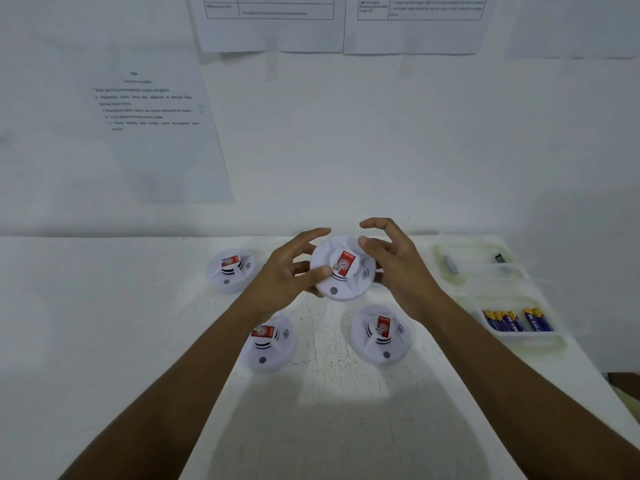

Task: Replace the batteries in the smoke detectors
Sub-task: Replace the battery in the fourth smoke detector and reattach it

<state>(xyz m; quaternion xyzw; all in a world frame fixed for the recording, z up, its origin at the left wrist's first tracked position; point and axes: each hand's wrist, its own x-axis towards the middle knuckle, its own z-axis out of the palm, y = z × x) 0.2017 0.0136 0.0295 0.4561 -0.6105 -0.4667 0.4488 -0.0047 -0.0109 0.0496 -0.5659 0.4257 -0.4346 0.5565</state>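
A white round smoke detector with a red label is lifted above the white table, held between both hands. My left hand grips its left rim, thumb on top and fingers underneath. My right hand holds the right rim with the thumb on top and the other fingers curled above and behind it. Three more detectors lie on the table: one at the back left, one at the front left, one at the front right.
At the right, a clear tray holds several blue and gold batteries. Behind it another clear tray holds a grey battery and a dark one. Printed sheets hang on the white wall.
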